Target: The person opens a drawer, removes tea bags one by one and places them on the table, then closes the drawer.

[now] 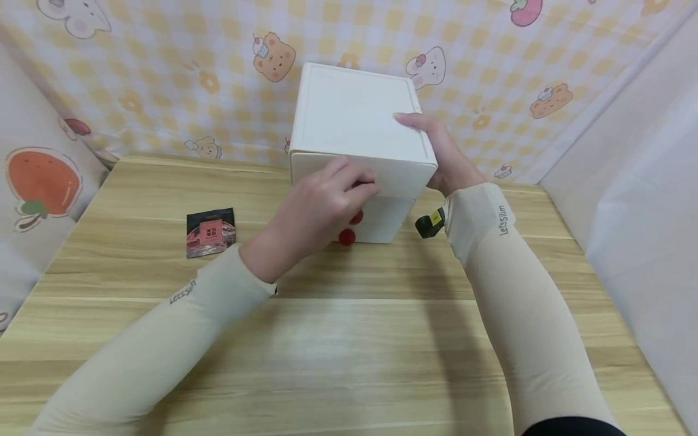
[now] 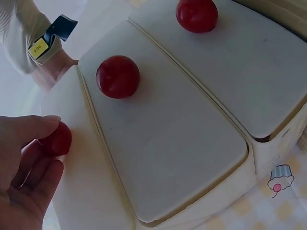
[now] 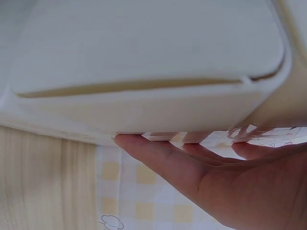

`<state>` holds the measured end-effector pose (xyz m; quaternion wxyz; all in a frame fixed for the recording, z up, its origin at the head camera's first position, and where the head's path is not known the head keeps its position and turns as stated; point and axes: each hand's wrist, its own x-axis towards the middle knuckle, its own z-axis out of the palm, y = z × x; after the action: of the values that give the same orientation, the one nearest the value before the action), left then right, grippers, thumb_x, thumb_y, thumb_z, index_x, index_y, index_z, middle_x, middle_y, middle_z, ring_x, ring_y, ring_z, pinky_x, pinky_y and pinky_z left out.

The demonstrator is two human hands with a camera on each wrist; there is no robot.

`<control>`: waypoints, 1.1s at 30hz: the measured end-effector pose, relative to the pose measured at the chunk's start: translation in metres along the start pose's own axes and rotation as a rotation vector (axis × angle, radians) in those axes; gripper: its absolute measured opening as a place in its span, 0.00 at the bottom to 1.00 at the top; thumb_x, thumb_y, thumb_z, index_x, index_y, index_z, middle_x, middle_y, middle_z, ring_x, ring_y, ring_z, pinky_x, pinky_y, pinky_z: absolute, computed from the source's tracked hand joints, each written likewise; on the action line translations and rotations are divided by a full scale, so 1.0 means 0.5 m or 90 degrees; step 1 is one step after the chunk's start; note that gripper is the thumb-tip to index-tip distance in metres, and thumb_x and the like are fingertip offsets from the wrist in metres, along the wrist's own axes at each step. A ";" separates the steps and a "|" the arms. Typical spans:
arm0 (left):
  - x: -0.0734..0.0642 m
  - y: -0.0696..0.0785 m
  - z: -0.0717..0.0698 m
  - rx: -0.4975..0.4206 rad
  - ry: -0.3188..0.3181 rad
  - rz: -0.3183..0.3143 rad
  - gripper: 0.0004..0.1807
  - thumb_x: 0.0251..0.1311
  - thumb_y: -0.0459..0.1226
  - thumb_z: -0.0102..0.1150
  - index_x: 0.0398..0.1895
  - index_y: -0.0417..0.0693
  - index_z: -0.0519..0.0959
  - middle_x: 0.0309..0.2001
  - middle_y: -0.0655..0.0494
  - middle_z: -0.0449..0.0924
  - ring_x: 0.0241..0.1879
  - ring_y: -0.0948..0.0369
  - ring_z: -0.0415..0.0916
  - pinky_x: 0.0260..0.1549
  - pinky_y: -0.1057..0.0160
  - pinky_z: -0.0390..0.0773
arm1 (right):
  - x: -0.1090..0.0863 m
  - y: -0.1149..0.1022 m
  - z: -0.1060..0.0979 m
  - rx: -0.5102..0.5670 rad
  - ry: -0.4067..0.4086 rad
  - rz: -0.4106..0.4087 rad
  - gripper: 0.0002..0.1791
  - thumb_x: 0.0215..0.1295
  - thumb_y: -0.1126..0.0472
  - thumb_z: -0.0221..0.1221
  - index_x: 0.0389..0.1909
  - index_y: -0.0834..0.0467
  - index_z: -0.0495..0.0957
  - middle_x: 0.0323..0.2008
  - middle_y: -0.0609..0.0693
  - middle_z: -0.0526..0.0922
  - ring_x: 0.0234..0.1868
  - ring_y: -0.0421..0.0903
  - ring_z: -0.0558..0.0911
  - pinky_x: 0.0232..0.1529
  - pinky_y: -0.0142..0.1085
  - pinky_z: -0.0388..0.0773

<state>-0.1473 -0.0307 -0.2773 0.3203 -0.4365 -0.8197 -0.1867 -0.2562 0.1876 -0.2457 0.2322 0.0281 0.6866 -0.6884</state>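
Observation:
A small white drawer cabinet (image 1: 357, 115) stands at the back of the wooden table, with several drawer fronts stacked below its flat top. My left hand (image 1: 322, 200) is at the front, its thumb and fingers pinching the round red knob (image 2: 61, 140) of the top drawer. Below it, the middle knob (image 2: 118, 76) and the lower knob (image 2: 196, 15) are untouched. My right hand (image 1: 449, 154) steadies the cabinet's right side. Its thumb lies on the top edge, while the straight fingers (image 3: 163, 158) press along the side wall. The drawers look closed in the left wrist view.
A small dark packet with a red label (image 1: 211, 233) lies on the table, left of the cabinet. Behind the cabinet hangs a yellow-checked cloth (image 1: 218, 91) with cartoon prints. White curtains flank both sides. A black wrist device (image 1: 429, 224) sits at the right cuff.

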 end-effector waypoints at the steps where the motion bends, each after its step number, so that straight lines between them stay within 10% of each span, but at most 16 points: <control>1: 0.000 -0.001 0.000 -0.003 0.000 -0.003 0.10 0.61 0.26 0.65 0.45 0.39 0.87 0.46 0.47 0.84 0.46 0.52 0.79 0.45 0.61 0.86 | 0.001 0.001 0.001 -0.001 -0.001 0.002 0.31 0.69 0.41 0.51 0.69 0.48 0.59 0.55 0.53 0.75 0.44 0.47 0.83 0.38 0.39 0.84; 24: -0.033 -0.004 0.011 -0.022 0.061 -0.014 0.15 0.62 0.27 0.63 0.52 0.38 0.84 0.55 0.44 0.84 0.57 0.50 0.81 0.56 0.57 0.83 | 0.000 0.001 0.004 -0.021 0.002 0.010 0.33 0.69 0.40 0.50 0.71 0.47 0.58 0.55 0.53 0.75 0.42 0.47 0.84 0.37 0.39 0.84; 33: -0.076 0.015 0.009 0.000 0.113 0.008 0.08 0.60 0.27 0.64 0.41 0.38 0.87 0.39 0.45 0.86 0.36 0.52 0.83 0.38 0.59 0.86 | -0.002 -0.003 0.000 -0.035 -0.002 0.008 0.36 0.68 0.38 0.51 0.73 0.46 0.56 0.56 0.54 0.76 0.41 0.47 0.85 0.35 0.38 0.85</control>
<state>-0.1268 -0.0467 -0.3065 0.3930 -0.4236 -0.7852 -0.2229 -0.2558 0.1879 -0.2440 0.2380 0.0252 0.7046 -0.6680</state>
